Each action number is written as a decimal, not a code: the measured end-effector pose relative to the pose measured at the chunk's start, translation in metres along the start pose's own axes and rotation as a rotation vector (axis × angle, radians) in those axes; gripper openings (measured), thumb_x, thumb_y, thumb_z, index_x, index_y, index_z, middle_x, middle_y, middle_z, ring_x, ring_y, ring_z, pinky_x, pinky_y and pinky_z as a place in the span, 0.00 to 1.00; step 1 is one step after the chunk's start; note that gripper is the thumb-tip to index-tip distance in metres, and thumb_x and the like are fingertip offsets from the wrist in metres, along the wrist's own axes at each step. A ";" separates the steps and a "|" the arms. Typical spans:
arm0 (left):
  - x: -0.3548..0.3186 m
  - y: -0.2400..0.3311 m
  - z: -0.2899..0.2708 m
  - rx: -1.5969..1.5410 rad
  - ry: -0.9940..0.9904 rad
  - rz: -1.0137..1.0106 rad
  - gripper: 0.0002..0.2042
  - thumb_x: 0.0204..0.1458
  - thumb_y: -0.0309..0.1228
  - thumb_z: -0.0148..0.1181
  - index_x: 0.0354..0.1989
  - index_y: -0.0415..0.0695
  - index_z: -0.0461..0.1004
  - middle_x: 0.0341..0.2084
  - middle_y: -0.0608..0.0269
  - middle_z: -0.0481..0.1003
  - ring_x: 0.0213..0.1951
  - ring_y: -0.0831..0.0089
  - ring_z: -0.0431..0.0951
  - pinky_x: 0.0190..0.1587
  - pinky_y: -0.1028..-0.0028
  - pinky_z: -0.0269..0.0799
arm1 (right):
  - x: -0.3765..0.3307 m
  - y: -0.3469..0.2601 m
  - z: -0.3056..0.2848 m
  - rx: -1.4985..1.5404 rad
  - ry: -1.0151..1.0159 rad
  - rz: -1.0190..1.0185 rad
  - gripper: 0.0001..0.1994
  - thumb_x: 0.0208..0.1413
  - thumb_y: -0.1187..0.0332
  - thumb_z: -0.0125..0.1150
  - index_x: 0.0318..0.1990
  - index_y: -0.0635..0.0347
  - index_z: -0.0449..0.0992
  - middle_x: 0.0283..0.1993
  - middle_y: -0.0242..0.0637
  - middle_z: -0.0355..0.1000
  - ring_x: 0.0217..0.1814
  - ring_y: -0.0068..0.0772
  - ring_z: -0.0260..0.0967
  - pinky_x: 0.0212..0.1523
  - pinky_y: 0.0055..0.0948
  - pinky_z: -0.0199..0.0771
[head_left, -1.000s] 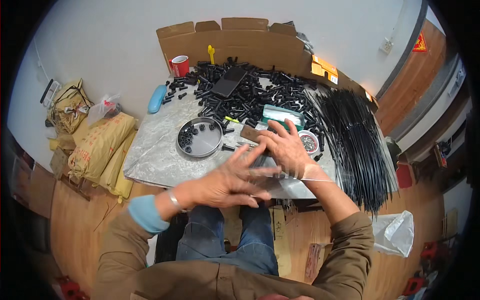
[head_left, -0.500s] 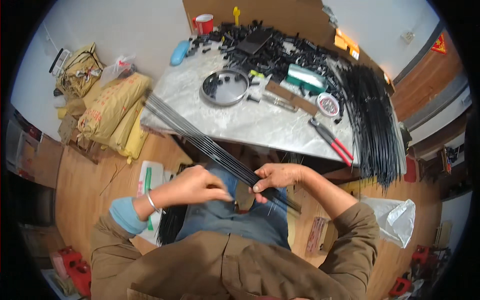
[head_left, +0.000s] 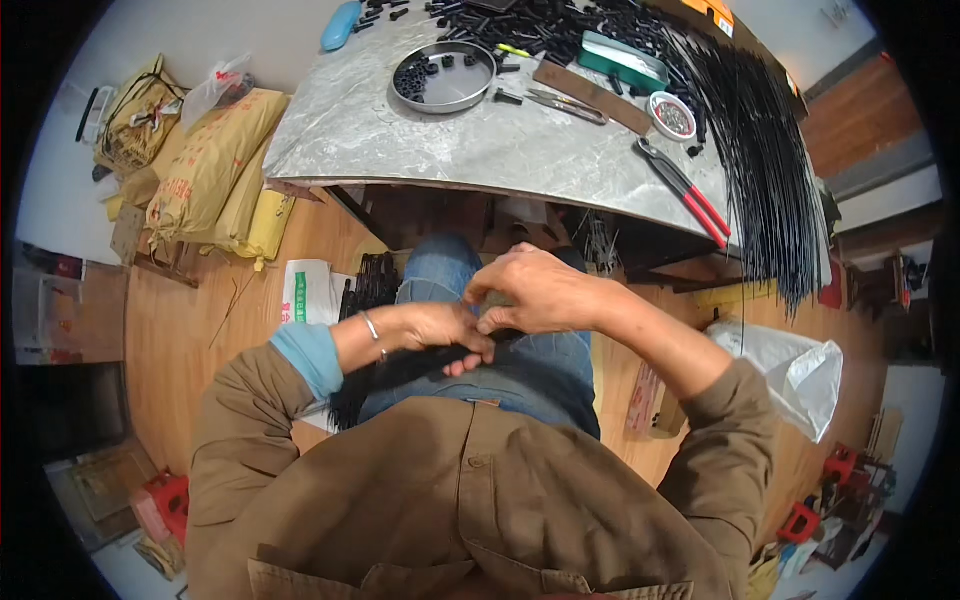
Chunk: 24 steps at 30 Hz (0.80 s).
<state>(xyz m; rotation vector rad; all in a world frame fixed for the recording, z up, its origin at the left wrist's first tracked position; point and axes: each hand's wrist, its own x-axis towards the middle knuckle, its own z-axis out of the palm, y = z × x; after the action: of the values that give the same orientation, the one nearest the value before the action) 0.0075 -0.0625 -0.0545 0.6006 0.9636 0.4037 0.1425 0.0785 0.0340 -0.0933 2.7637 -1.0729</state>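
Both hands are close together over my lap, below the table's front edge. My left hand [head_left: 450,335] has its fingers curled round a dark, blurred bundle of thin black rods [head_left: 415,362] that lies low across my thighs. Just above it and to the right, my right hand [head_left: 535,292] is bent with thumb and fingers drawn together. Whatever lies in its fingers is hidden. More black strands [head_left: 350,395] stand beside my left leg, next to a white printed sack [head_left: 308,290].
On the grey marbled table [head_left: 360,150] are a round metal dish [head_left: 470,100] with small black parts, red-handled cutters [head_left: 685,195], a wooden strip [head_left: 590,95], a green box [head_left: 622,65] and a white tub [head_left: 672,118]. Long black strands [head_left: 765,170] hang over the right end. Yellow sacks [head_left: 215,165] stand left.
The rod bundle that slanted up toward the table in my right hand has come down to my lap. My hands have come together, and the view has tipped downward.
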 end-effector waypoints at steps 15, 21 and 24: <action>0.023 0.139 0.003 0.139 0.516 1.067 0.13 0.60 0.37 0.53 0.38 0.38 0.73 0.24 0.66 0.74 0.30 0.78 0.75 0.36 0.77 0.71 | 0.015 0.136 0.086 0.701 -0.041 0.466 0.28 0.57 0.55 0.59 0.61 0.56 0.63 0.53 0.36 0.69 0.49 0.31 0.68 0.45 0.32 0.73; 0.064 0.012 -0.006 -0.194 0.607 0.934 0.11 0.61 0.35 0.51 0.38 0.39 0.72 0.27 0.65 0.74 0.32 0.78 0.75 0.39 0.75 0.72 | 0.014 0.146 0.213 0.497 -0.102 0.374 0.22 0.56 0.55 0.57 0.52 0.61 0.67 0.43 0.41 0.71 0.43 0.38 0.70 0.42 0.37 0.73; 0.035 0.004 0.014 -0.263 0.617 0.927 0.12 0.61 0.36 0.50 0.39 0.39 0.71 0.28 0.64 0.74 0.32 0.77 0.75 0.39 0.75 0.72 | 0.007 0.126 0.211 0.534 -0.208 0.420 0.21 0.57 0.52 0.56 0.43 0.65 0.71 0.39 0.47 0.73 0.45 0.44 0.69 0.48 0.40 0.66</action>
<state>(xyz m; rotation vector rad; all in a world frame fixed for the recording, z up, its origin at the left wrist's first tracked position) 0.0372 -0.0433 -0.0686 0.6698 1.1402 1.5872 0.1756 0.0305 -0.2052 0.3999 2.0972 -1.5155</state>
